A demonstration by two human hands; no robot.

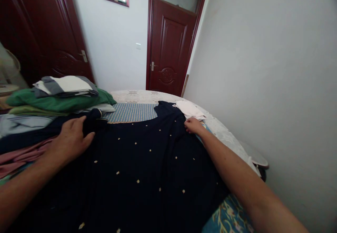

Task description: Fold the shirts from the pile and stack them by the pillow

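A dark navy garment (147,166) dotted with small pale motifs lies spread out before me, its wide neckline at the far side. My left hand (73,136) rests on its upper left part, beside the clothes pile, with thumb and fingers apart. On the opposite side, my right hand (193,125) has its fingers closed on the garment's right shoulder edge. Just beyond that hand lies a folded pale pink cloth (190,109). Striped blue fabric (133,113) shows through the neckline.
Folded clothes are stacked at the left, with a green garment (60,103) and a grey-and-white one (68,85) on top. A pale patterned cover (223,134) lies along the far and right edges. Blue floral fabric (229,217) shows at front right. Beyond stand a wall and a dark red door (172,40).
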